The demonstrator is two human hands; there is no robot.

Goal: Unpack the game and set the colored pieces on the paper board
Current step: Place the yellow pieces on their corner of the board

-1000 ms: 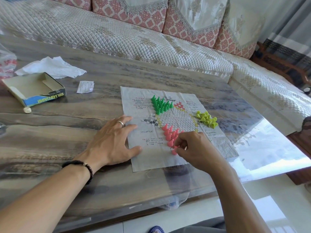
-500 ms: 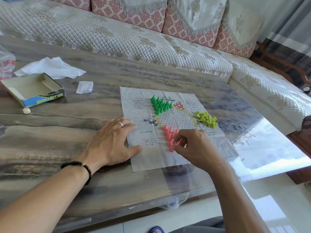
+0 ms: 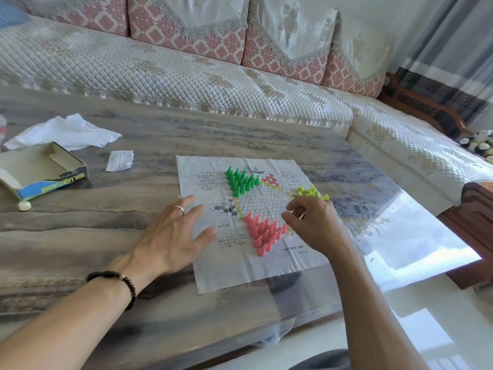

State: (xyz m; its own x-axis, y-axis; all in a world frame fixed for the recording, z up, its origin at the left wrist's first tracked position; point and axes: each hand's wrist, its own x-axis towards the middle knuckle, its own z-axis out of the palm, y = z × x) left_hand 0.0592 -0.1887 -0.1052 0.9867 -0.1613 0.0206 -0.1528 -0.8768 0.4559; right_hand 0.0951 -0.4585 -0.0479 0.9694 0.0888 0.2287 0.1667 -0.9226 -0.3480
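The right hand (image 3: 312,225) hovers over the paper board (image 3: 256,222), at its far-right part, with curled fingers reaching toward the yellow pieces (image 3: 310,193). Whether the grip holds a piece cannot be told: the fingertips are bunched and hide whatever lies between them. The left hand (image 3: 173,233) lies flat, fingers spread, pressing the left edge of the paper board to the table (image 3: 80,236); its grip holds nothing.

On the paper board, the green pieces (image 3: 241,181) stand in a triangle at the far-left corner of the printed star. The pink pieces (image 3: 264,232) stand in a triangle at the near corner. The yellow pieces lie in a loose heap at the right corner.

Judged step: arranging the yellow pieces. The next move calls for picking single pieces and standing each upright without knocking its neighbours.

Left of the paper board lie the open game box (image 3: 42,172), a folded slip (image 3: 120,160) and a crumpled tissue (image 3: 64,132).
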